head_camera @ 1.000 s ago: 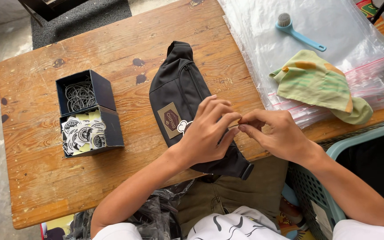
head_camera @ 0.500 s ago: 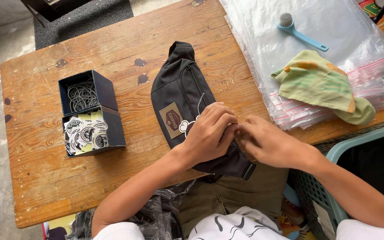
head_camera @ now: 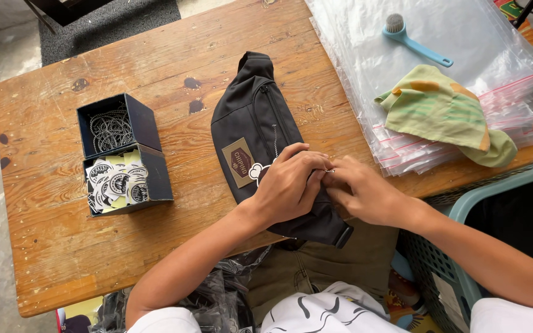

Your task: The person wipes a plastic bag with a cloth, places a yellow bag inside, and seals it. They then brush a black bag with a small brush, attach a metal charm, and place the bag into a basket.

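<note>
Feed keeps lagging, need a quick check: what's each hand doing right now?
Left hand: fingers curled shut, pinching a small metal piece at the black waist bag.
Right hand: closed on the same small piece; what it is cannot be told.

one black waist bag (head_camera: 251, 123), one two-part box (head_camera: 124, 154) at 9 o'clock, one blue brush (head_camera: 414, 42), one green cloth (head_camera: 442, 111) at 2 o'clock, two hands (head_camera: 291, 185)

Hands: left hand (head_camera: 288, 185) and right hand (head_camera: 365, 197) now lower, nearer the table's front edge, over the black waist bag (head_camera: 251, 117).
Fingertips: pressed closer together than before.
</note>
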